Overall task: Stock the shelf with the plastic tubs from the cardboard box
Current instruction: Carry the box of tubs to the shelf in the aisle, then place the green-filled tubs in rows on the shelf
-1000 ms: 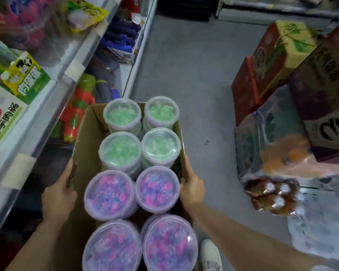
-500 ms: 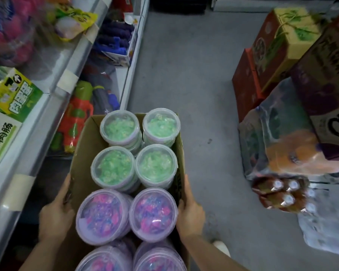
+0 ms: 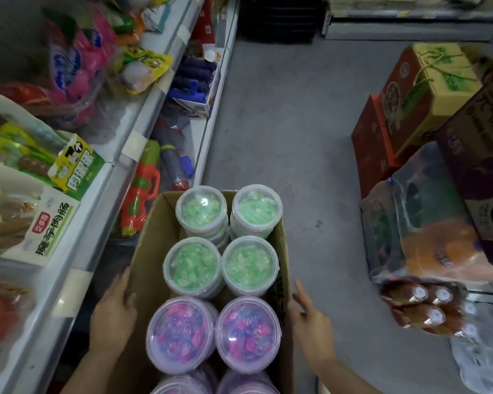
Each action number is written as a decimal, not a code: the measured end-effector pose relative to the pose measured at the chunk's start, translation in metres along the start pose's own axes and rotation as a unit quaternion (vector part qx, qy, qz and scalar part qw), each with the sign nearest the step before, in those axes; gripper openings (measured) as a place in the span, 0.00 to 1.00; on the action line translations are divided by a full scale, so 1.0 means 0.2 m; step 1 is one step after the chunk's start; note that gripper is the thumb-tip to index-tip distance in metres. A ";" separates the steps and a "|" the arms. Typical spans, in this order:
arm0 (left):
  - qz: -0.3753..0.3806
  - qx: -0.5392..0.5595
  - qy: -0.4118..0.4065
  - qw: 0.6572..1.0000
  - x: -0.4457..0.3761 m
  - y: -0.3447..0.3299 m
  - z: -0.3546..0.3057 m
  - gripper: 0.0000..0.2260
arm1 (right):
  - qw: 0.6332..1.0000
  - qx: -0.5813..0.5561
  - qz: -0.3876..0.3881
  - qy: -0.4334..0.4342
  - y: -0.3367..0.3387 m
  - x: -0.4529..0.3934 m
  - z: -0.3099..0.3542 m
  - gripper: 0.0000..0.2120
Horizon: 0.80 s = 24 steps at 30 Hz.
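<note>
Two hands flank the cardboard box (image 3: 148, 251) of tubs (image 3: 192, 265). Left of the left hand (image 3: 113, 317) runs the shelf (image 3: 103, 200), holding a sausage pack (image 3: 26, 223) whose label ends 肉肠. That hand lies flat against the box wall, fingers together. Off the opposite wall, the right hand (image 3: 313, 328) hovers spread, holding nothing. Judging by this, no tub is lifted yet; next comes grasping one lid-rim.
</note>
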<state>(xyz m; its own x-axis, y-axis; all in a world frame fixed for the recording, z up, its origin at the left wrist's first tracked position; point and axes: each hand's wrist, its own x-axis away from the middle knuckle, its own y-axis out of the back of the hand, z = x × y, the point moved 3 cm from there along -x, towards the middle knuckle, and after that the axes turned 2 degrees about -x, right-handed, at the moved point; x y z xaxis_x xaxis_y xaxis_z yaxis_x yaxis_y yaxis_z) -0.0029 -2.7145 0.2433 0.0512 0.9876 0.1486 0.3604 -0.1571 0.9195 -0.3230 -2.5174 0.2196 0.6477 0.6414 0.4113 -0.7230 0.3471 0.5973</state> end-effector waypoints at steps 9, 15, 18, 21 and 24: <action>0.020 0.192 0.018 0.981 -0.45 0.17 -0.62 0.14 | 0.897 -0.399 -0.102 -0.164 0.05 -0.35 0.48 0.20; 0.168 0.323 0.143 0.920 -0.66 -0.03 -0.81 0.07 | 0.837 -0.475 -0.005 -0.272 -0.04 -0.55 0.64 0.10; 0.191 0.343 0.179 0.902 -0.68 -0.05 -0.83 0.08 | 0.817 -0.490 -0.010 -0.306 -0.04 -0.59 0.64 0.16; 0.218 0.336 0.202 0.894 -0.70 -0.01 -0.80 0.09 | 0.815 -0.484 -0.025 -0.317 -0.02 -0.63 0.63 0.14; 0.213 0.347 0.226 0.885 -0.70 0.01 -0.78 0.11 | 0.821 -0.470 -0.030 -0.322 0.00 -0.64 0.64 0.12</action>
<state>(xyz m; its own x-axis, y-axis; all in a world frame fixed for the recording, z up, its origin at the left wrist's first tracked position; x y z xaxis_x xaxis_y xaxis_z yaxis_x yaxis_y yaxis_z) -0.1553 -2.8547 0.2814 -0.0013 0.7118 0.7024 0.8913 -0.3177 0.3236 -0.3757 -2.6866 0.2554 0.4634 0.2139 0.8599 -0.3549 0.9340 -0.0411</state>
